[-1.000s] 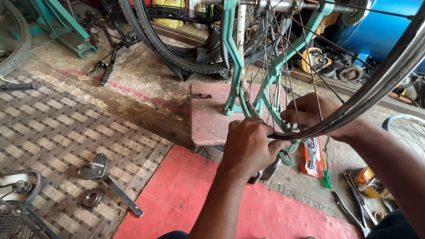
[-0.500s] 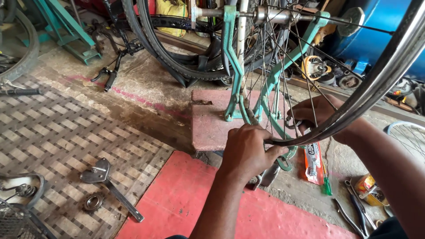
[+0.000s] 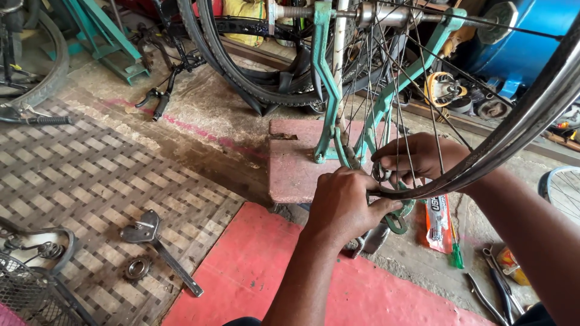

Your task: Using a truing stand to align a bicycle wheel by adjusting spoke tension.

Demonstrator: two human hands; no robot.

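Note:
A spoked bicycle wheel with a dark rim (image 3: 513,136) is mounted in a green truing stand (image 3: 326,78). My left hand (image 3: 344,205) is closed around the lowest part of the rim, thumb hooked under it. Behind the spokes, my right hand (image 3: 417,158) pinches a small round tool at a spoke near the rim. The stand's feet rest on a worn red block (image 3: 293,163). The fingertips of both hands are partly hidden by rim and spokes.
A crank arm (image 3: 157,247) and a metal ring (image 3: 137,268) lie on the woven mat at left. An orange tube (image 3: 436,217), green screwdriver (image 3: 457,253) and pliers (image 3: 492,290) lie at right. Tyres (image 3: 241,78), a blue drum (image 3: 519,48) and a wire basket (image 3: 30,290) surround the spot.
The view has shifted slightly upward and closer. Both hands stay at the bottom of the rim; the right hand's fingers have shifted a little on the spoke.

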